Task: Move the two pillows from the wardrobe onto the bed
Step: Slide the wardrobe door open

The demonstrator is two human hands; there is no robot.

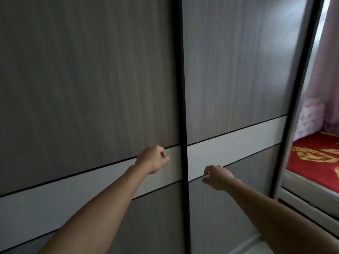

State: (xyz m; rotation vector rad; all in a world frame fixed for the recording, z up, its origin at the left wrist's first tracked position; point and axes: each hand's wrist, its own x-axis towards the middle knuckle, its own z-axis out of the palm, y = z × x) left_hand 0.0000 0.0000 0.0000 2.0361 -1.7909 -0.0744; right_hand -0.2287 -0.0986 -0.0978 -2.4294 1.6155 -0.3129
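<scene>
The grey wardrobe fills the view, and both sliding doors, the left door [88,79] and the right door [236,70], are closed. They meet at a black centre strip [183,107]. No pillow from inside shows; the doors hide the interior. My left hand [152,159] is loosely curled against the white band of the left door, just left of the strip. My right hand [217,177] has bent fingers, with the tips at the dark groove under the white band of the right door. Neither hand holds anything. The bed [311,162], with a red and gold sheet, lies at the far right.
A pale floral cushion or folded cover [308,118] leans at the bed's far end, under a pink curtain [326,61]. The wardrobe's side frame [293,116] stands between me and the bed. The bed has a white base with drawers [310,204].
</scene>
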